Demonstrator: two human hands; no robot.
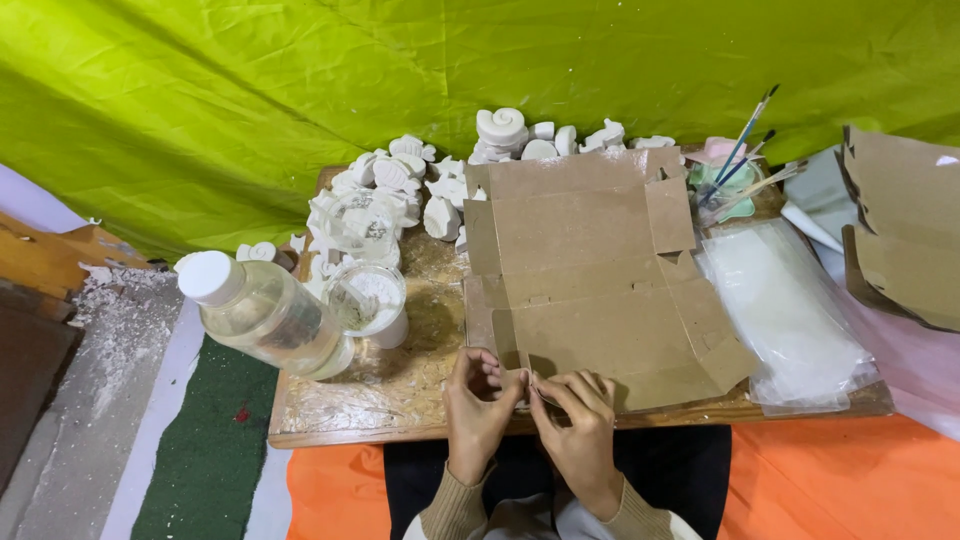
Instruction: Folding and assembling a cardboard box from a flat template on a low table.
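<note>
Head view showed the left hand (478,392) and right hand (578,408) pinching the near edge of a flattened cardboard box (590,270) lying on the wooden board (350,415); folding looked underway, needing a firm crease next.

1. A flat cardboard blank (590,275) is laid on a wooden board (400,395).
2. Its near edge is pinched by the left hand (478,400) and the right hand (578,420), set close together.
3. A clear bottle (265,312) and a cup (372,300) are seen left of it.
4. White figurines (400,190) are heaped behind.
5. Plastic bags (790,310) and brushes (745,150) are placed to the right.
</note>
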